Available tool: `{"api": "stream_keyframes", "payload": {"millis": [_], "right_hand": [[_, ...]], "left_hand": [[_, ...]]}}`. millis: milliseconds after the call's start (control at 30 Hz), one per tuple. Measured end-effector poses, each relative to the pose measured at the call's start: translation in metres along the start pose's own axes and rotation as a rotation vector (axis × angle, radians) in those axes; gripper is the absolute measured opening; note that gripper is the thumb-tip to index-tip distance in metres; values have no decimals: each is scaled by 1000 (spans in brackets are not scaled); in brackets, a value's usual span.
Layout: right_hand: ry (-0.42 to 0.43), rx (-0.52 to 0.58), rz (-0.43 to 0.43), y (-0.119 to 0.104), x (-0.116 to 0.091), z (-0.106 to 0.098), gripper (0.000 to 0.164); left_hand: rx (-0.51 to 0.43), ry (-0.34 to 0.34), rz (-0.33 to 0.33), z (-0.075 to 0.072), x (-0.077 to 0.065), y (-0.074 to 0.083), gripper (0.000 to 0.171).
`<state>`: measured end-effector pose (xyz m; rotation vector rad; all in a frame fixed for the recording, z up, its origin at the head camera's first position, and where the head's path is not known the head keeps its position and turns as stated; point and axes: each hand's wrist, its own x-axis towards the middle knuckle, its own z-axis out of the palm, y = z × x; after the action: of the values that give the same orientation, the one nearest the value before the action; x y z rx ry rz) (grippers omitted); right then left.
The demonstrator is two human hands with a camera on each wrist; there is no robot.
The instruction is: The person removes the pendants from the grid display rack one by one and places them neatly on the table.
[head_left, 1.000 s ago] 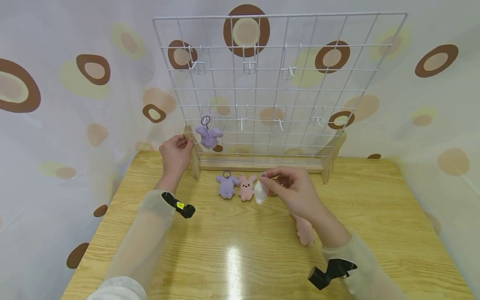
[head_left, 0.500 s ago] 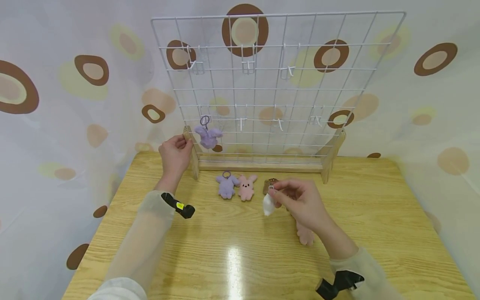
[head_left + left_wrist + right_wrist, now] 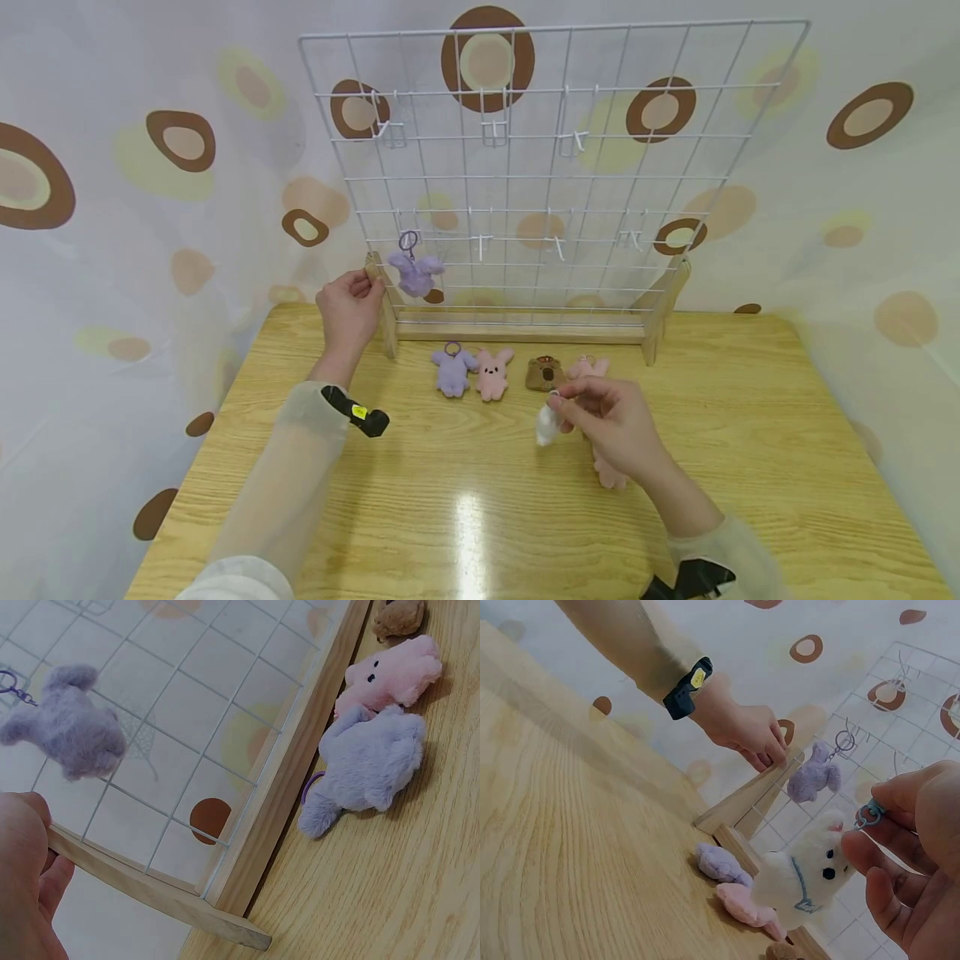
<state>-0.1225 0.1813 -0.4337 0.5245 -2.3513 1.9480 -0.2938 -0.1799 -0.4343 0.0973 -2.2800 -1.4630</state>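
My right hand [image 3: 611, 421] pinches the ring of a white plush keychain [image 3: 802, 889], which dangles over the table; the right wrist view shows its black eyes and blue strap. With its fingers, my left hand [image 3: 350, 312] grips the wooden side foot [image 3: 150, 881] of a white wire grid rack [image 3: 525, 177]. A purple plush keychain [image 3: 415, 273] hangs by its ring from a lower-left hook. Below the rack lie a second purple plush keychain [image 3: 452, 372], a pink plush bunny [image 3: 492, 375] and a brown plush keychain [image 3: 545, 375].
More pink plush [image 3: 588, 367] shows beside the brown one, and another pink plush [image 3: 609, 471] is partly hidden under my right hand. Several white hooks [image 3: 573, 142] stick out from the grid. The wooden table [image 3: 405, 517] meets a patterned cloth backdrop [image 3: 862, 233].
My right hand has moved right and toward me with the white plush keychain, uncovering the brown plush and a pink one. My left hand has stayed on the rack's foot.
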Motion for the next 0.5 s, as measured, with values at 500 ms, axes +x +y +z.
{"api": "stream_keyframes", "payload": {"millis": [500], "right_hand": [[6,-33,110,22,-18,-3,5]], "left_hand": [[0,8,-8,1,1,-1,23]]}}
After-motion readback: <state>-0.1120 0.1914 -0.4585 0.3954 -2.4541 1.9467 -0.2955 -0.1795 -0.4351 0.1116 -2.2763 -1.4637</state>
